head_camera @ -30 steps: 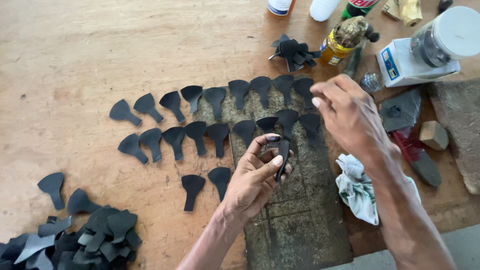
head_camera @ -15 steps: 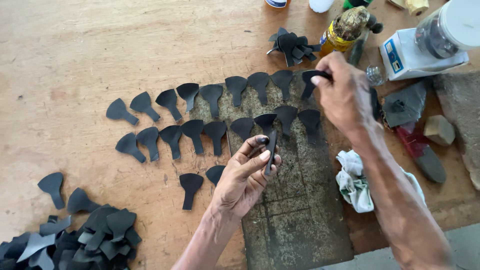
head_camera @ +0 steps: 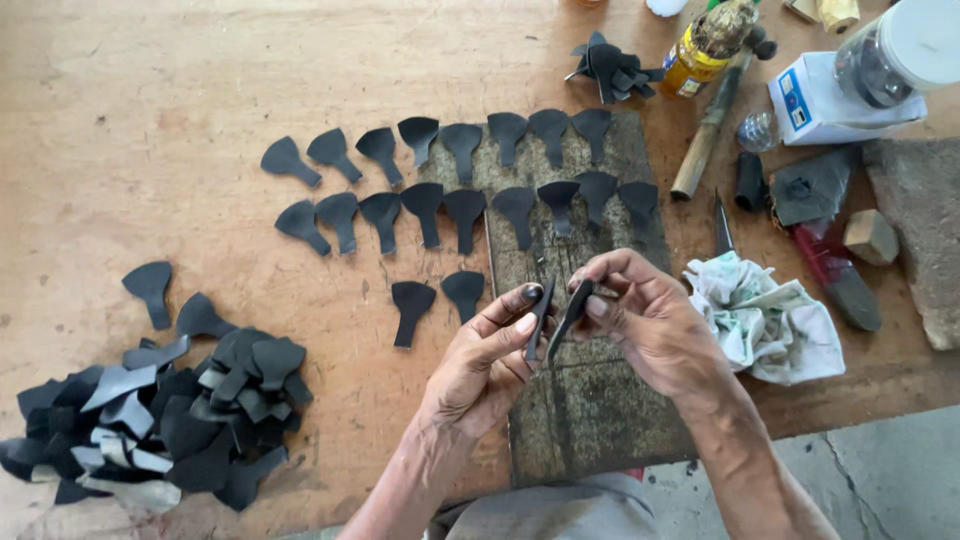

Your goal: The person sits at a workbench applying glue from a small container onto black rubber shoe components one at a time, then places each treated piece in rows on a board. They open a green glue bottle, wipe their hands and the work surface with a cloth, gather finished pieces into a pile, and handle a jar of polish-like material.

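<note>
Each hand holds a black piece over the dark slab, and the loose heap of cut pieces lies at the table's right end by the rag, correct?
Not quite. The head view shows the heap at the table's left end; the rag lies right. Left hand and right hand each hold a black piece over the slab.

Table (head_camera: pixel 150 90) was bare wood, worn and scuffed. Cutouts (head_camera: pixel 430 210) looked matt black, leather-like; pile (head_camera: pixel 160 420) showed greyer undersides. Slab (head_camera: pixel 590 410) was rough, dull, stained dark. Rag (head_camera: pixel 765 320) was crumpled white cloth. Bottle (head_camera: pixel 695 60) was glossy, yellow-labelled.
</note>
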`<act>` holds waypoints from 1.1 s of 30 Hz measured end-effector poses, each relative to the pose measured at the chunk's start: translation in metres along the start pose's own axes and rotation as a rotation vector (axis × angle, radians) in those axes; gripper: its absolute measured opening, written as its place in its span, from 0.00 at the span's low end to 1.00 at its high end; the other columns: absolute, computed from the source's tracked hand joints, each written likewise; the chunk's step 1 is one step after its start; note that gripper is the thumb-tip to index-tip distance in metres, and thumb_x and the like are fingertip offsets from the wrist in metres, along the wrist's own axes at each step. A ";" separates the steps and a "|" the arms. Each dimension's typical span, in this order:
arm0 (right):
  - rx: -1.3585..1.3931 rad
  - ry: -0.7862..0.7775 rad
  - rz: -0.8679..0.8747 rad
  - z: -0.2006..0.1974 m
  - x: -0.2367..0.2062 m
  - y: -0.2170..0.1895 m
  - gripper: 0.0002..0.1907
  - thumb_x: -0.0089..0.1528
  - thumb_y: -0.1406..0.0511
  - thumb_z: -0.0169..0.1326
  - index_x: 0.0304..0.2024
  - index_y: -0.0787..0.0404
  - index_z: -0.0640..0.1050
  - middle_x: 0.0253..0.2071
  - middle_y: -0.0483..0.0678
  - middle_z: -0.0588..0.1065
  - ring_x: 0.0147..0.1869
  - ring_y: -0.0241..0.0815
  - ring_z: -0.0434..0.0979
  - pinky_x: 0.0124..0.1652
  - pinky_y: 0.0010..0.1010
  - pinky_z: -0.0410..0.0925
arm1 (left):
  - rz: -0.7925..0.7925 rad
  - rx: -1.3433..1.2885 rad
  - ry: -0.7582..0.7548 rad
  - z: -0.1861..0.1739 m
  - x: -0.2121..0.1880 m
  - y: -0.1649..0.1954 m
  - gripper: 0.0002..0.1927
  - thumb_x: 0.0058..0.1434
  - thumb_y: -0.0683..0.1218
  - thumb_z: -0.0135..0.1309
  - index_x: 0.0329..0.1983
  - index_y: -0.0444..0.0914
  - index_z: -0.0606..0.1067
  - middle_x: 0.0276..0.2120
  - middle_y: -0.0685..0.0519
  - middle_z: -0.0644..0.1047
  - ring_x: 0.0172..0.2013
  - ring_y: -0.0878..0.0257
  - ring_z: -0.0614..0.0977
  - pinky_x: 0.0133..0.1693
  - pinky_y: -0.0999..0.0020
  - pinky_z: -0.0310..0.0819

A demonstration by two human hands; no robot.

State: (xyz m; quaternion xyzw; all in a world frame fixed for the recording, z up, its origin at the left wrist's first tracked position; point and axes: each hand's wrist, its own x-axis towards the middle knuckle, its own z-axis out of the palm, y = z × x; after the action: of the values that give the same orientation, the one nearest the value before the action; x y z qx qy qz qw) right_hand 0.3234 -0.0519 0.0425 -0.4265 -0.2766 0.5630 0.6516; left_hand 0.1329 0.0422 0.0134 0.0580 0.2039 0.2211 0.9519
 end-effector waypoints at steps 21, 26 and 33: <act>0.164 -0.077 0.300 0.008 -0.036 0.035 0.10 0.63 0.69 0.60 0.47 0.63 0.76 0.44 0.46 0.78 0.45 0.36 0.82 0.41 0.27 0.78 | -0.051 -0.074 0.161 -0.029 -0.064 -0.034 0.19 0.60 0.33 0.56 0.56 0.34 0.75 0.46 0.50 0.80 0.42 0.64 0.83 0.42 0.74 0.81; 0.154 -0.122 0.354 0.024 -0.024 0.049 0.10 0.63 0.70 0.60 0.47 0.64 0.76 0.40 0.46 0.78 0.41 0.36 0.82 0.39 0.25 0.78 | 0.000 -0.155 0.157 -0.043 -0.078 -0.029 0.17 0.64 0.33 0.54 0.57 0.33 0.75 0.47 0.48 0.80 0.43 0.64 0.83 0.45 0.75 0.82; 0.190 -0.123 0.395 0.027 -0.020 0.050 0.11 0.62 0.71 0.60 0.46 0.66 0.75 0.40 0.47 0.78 0.40 0.35 0.81 0.40 0.25 0.78 | 0.021 -0.167 0.176 -0.043 -0.081 -0.030 0.17 0.64 0.34 0.54 0.56 0.34 0.75 0.46 0.49 0.80 0.42 0.65 0.83 0.44 0.75 0.82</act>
State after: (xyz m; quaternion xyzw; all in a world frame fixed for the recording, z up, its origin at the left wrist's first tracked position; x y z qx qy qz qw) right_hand 0.2716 -0.0648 0.0144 -0.3742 -0.1725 0.7281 0.5478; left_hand 0.0603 -0.0205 -0.0027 -0.0388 0.2671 0.2515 0.9295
